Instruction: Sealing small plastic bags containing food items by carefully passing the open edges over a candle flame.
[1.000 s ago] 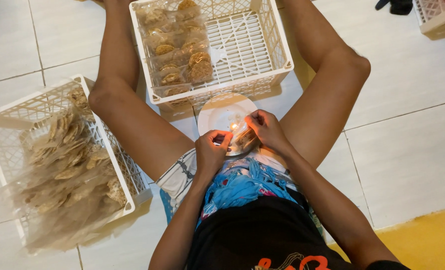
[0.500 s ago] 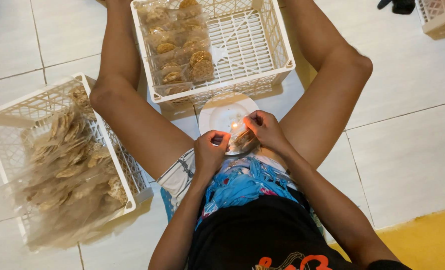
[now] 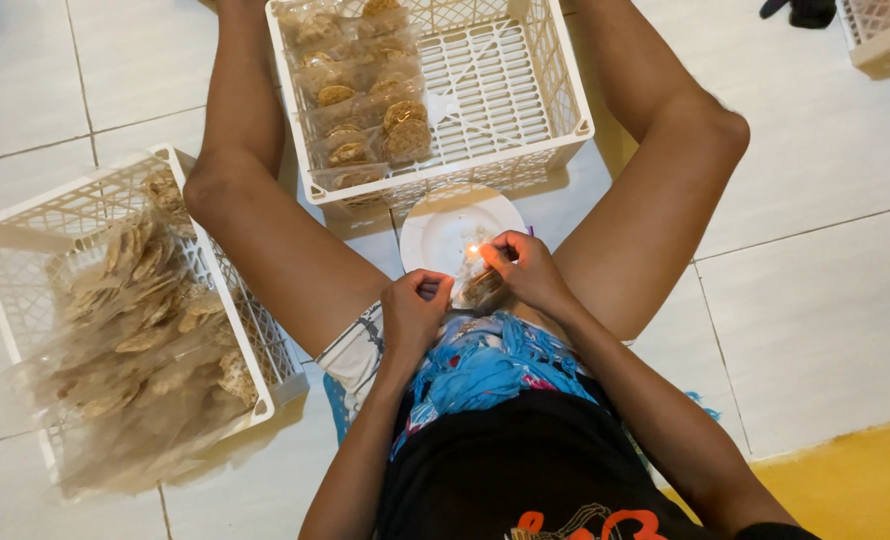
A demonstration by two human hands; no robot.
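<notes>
Small clear plastic packet of brown crackers pinched between both hands over the near edge of a round white plate, on the tiled floor between the bent legs; left hand curled shut on the packet's left end, right hand gripping the right end, a small bright glow at its fingertips. Just beyond the plate, a white lattice plastic crate with rows of bagged crackers along its left side. Off to the left, a second white crate heaped with loose crackers in clear wrap.
</notes>
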